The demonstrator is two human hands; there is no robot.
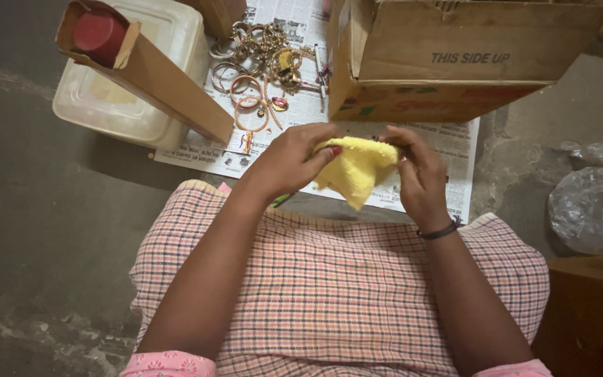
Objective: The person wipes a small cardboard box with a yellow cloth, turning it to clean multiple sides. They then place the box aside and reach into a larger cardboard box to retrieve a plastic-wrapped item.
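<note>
A yellow cloth (357, 171) is bunched between both my hands above my lap. My left hand (291, 159) grips its left side, thumb on top. My right hand (417, 171) pinches its right edge; whether something is wrapped inside the cloth is hidden. Just beyond my hands a pile of golden bangles and jewellery (263, 66) lies on a sheet of newspaper (448, 150) spread on the floor.
A long cardboard box with a red tube inside (141, 63) leans over a white plastic container (169, 35) at far left. A big cardboard carton (441, 63) stands at far right. Crumpled clear plastic bags (594, 206) lie right. My checked skirt (343, 293) covers my lap.
</note>
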